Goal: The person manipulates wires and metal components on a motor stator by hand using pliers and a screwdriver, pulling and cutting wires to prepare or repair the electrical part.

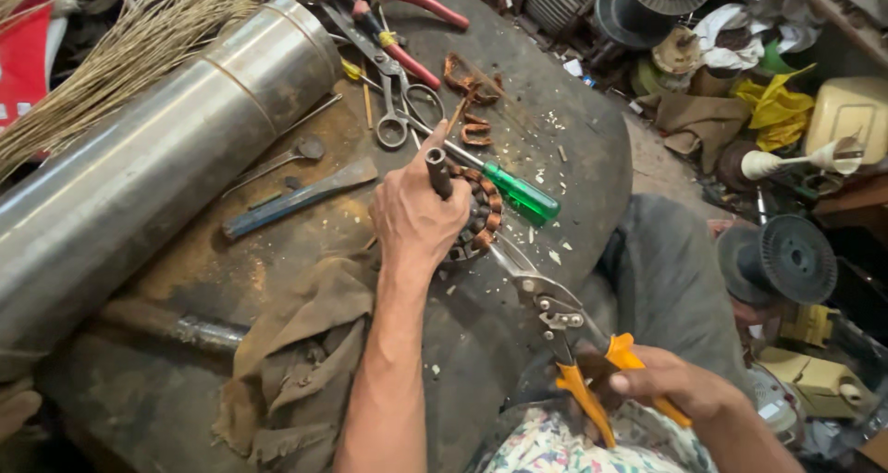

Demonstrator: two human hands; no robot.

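My left hand (pixel 416 216) rests on a round motor stator with copper windings (pixel 481 216) and grips a short dark metal rod (pixel 438 172) standing upright. My right hand (pixel 671 380) holds the orange handles of metal snips (pixel 573 344); their blades point toward the stator and reach its near edge. A green-handled screwdriver (pixel 518 194) lies just beyond the stator. All sit on a dark round metal work surface (pixel 573 131).
A large steel cylinder (pixel 157 168) lies at left beside a straw broom (pixel 120 57). Scissors (pixel 400 103), red-handled pliers (pixel 407 29), a flat file (pixel 301 198) and a brown rag (pixel 296 353) lie around. Motor parts and clutter (pixel 777 260) fill the floor at right.
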